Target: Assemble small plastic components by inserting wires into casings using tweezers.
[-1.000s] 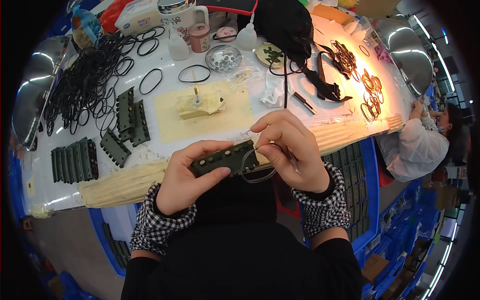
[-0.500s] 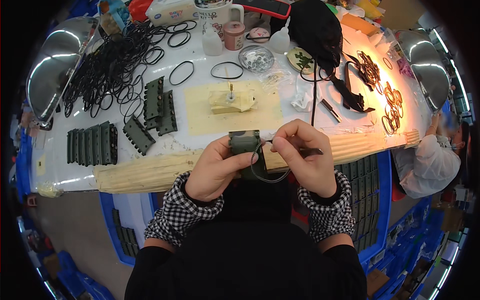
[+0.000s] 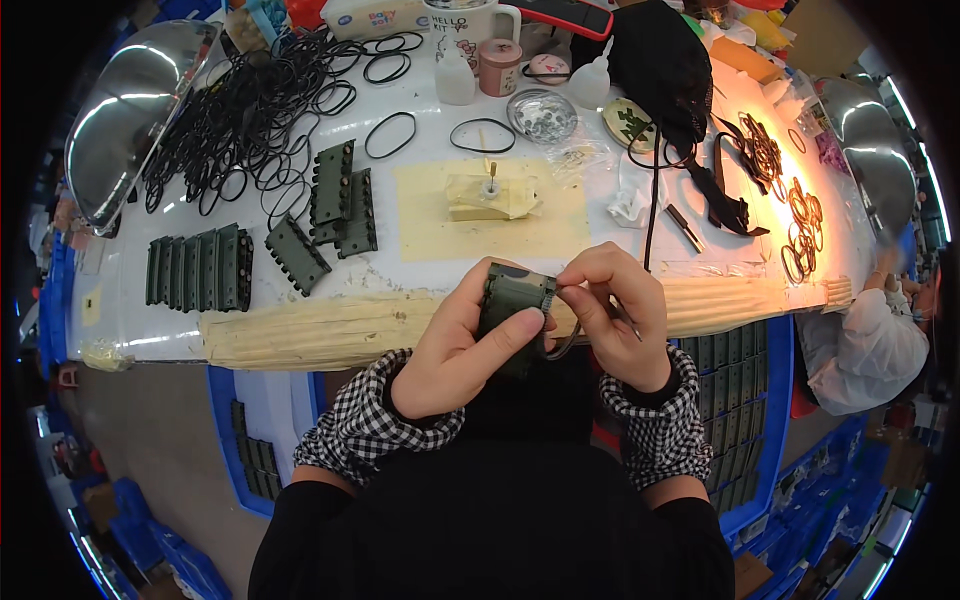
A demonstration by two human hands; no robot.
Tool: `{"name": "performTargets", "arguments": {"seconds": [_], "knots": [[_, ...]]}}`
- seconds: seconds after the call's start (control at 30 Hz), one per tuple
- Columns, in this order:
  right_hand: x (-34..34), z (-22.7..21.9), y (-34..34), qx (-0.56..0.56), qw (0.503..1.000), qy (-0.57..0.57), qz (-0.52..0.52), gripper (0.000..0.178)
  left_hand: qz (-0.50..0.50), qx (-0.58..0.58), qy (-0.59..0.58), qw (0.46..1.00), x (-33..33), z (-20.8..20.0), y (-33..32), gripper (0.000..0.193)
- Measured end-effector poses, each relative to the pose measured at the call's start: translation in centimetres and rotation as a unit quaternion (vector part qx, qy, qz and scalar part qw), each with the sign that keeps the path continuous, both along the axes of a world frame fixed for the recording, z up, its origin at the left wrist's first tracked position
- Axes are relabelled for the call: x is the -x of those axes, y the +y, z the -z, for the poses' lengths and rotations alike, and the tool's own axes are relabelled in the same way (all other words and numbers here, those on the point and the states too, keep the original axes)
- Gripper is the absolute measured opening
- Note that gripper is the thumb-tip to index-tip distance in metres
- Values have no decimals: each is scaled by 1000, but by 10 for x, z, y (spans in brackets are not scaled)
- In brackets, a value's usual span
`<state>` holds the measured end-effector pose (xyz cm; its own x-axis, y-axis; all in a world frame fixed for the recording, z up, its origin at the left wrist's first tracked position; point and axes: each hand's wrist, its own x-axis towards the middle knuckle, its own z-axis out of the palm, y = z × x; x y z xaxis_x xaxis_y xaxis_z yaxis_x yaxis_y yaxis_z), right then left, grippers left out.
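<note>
My left hand (image 3: 455, 355) grips a dark green plastic part (image 3: 512, 292) above the table's front edge, its thumb pressing near the part's right side. A thin black ridged band (image 3: 568, 345) runs along that side and loops below it. With fingertips pinched at the part's upper right corner, my right hand (image 3: 630, 305) holds the band's upper stretch; the exact pinch point is hidden. A slim dark tool (image 3: 632, 325) is tucked in the same hand. Similar green parts lie on the table in a row (image 3: 200, 268) and a loose group (image 3: 335, 200).
A heap of black bands (image 3: 240, 120) covers the back left. A taped block with an upright pin (image 3: 490, 195) stands mid-table. Behind it are a foil dish (image 3: 542, 115) and white bottles (image 3: 455, 75). Blue trays (image 3: 775, 400) of green parts sit below. Another person (image 3: 865, 350) works at right.
The green part has tilted in my left hand. The band's hanging loop has shrunk and now lies closer to the part's right side. The whole view has shifted slightly.
</note>
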<state>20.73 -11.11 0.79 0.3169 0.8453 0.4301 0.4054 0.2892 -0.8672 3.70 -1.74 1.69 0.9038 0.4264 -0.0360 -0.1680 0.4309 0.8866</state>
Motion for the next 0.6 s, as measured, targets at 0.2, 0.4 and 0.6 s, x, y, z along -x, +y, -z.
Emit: {"name": "performTargets", "arguments": {"seconds": [0.2,0.4,0.6], "knots": [[4,14,0,-4,998,59,-5,10,-45,-204,39,977,1,1,-3,25],[5,13,2,-3,998,55,-6,10,-81,-292,43,952,0,0,-3,24],[6,13,3,-4,998,55,-5,8,-88,-295,44,950,1,-2,-3,24]]}}
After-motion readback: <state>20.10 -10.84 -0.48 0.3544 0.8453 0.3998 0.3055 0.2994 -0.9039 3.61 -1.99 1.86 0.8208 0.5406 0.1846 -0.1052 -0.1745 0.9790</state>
